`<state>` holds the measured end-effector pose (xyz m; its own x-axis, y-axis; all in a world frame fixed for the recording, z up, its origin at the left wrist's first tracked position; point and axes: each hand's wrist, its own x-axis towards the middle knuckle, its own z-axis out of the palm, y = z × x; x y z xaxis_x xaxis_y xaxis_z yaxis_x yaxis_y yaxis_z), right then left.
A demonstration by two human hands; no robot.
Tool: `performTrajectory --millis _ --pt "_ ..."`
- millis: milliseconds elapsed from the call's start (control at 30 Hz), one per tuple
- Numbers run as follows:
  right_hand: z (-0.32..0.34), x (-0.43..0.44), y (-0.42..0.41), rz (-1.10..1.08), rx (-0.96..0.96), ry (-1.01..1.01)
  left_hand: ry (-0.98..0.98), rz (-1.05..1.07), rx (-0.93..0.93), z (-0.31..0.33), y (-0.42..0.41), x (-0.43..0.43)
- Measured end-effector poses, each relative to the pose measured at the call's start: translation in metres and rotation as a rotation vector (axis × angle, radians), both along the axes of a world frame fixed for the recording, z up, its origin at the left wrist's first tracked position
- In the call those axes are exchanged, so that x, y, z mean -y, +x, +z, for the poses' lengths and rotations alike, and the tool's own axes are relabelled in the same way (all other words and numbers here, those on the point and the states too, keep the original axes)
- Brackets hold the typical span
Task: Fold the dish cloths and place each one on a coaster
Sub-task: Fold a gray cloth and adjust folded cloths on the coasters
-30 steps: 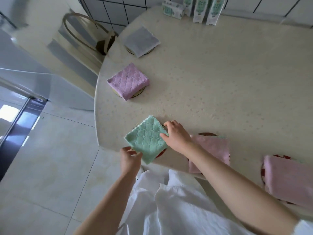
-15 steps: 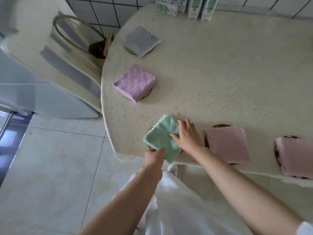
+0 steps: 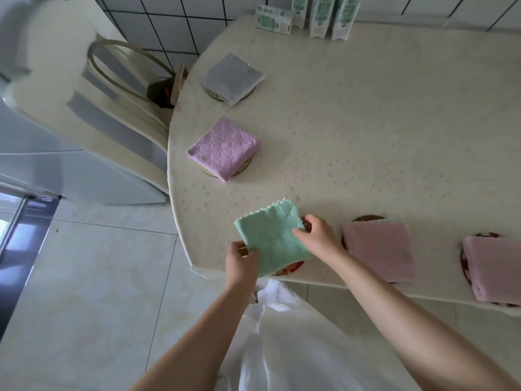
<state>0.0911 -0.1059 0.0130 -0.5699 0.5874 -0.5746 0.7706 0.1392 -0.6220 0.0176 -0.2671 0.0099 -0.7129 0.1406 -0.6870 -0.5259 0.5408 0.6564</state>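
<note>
a rounded tabletop [image 3: 366, 122] covered in a cream, faintly dotted, dimpled cloth fills the right and centre of the frame. five folded square dish cloths lie on it, each over a round coaster.

at the lower centre, a mint-green fleecy dish cloth with a scalloped edge [image 3: 272, 235] sits tilted like a diamond near the tabletop's front edge, over a red patterned round coaster [image 3: 290, 268] that peeks out beneath its lower corner. the left hand [image 3: 241, 262] pinches the cloth's lower left edge between thumb and curled fingers. the right hand [image 3: 317, 235] has its fingers closed on the cloth's right edge, thumb lying on top.

to the right lie two smooth pale pink plush cloths: one [image 3: 377, 249] just right of the right hand, on a dark brown coaster, and another [image 3: 493, 266] at the right edge of the frame, on a dark red coaster.

at centre left, a lilac cloth quilted in rounded scales [image 3: 224, 148] covers a tan coaster. above it, a thin grey cloth with a pinked edge [image 3: 232, 77] covers another tan coaster.

three upright white-and-green cartons [image 3: 324, 15] and one lying flat stand at the top against a white tiled wall. a cream chair with a curved back [image 3: 112, 108] stands on the left.
</note>
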Motion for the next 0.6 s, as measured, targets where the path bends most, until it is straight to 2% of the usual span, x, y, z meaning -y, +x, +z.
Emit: performTrajectory --millis 200,600 --pt "-0.011 0.017 0.021 -0.116 -0.022 -0.038 -0.030 -0.073 -0.026 -0.004 -0.019 -0.002" --pt "-0.017 0.023 0.030 -0.020 0.033 0.116 -0.158 -0.170 -0.120 -0.009 -0.033 0.004"
